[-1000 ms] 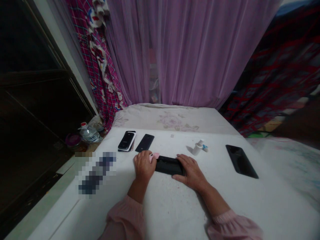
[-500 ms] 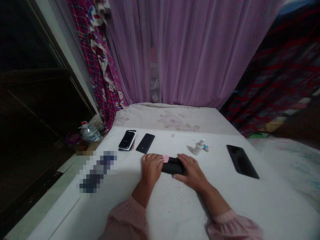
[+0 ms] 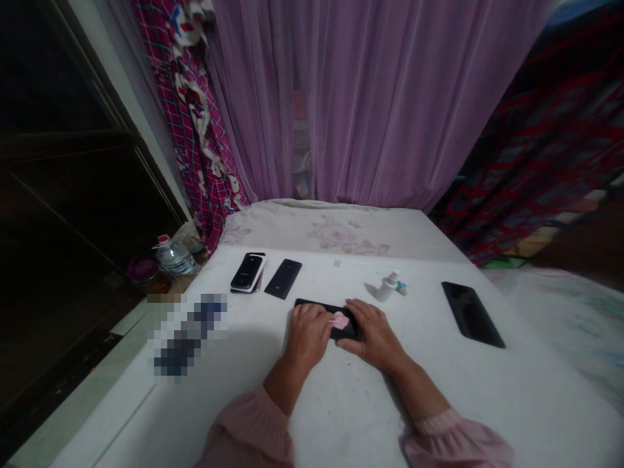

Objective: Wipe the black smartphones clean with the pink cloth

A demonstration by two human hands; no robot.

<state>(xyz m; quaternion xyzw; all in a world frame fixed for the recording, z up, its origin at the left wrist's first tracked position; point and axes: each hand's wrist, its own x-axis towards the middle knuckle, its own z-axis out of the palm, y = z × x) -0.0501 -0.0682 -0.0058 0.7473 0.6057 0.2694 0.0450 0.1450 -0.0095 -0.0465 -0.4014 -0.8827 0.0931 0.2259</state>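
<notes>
White-topped rectangular table (image 3: 361, 416) before me, purple fabric curtains (image 3: 385, 104) beyond. Flat black rectangular phone (image 3: 349, 332) lies on table, between and partly under my hands. My left hand (image 3: 308, 335), fingers curled, holds small pink cloth (image 3: 341, 320) on its upper side; my right hand (image 3: 373, 331), thumb and fingers partway apart, clasps its right end. Marks on black-fronted, white-edged phone (image 3: 248, 272) too small to read.

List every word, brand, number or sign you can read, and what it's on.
None can be read.
Top phone of the stack: small pale mark, too small to read.
Dark phone beside it: pale mark, too small to read.
White bottle: no readable label.
Black device under the pink cloth: no lettering visible.
</notes>
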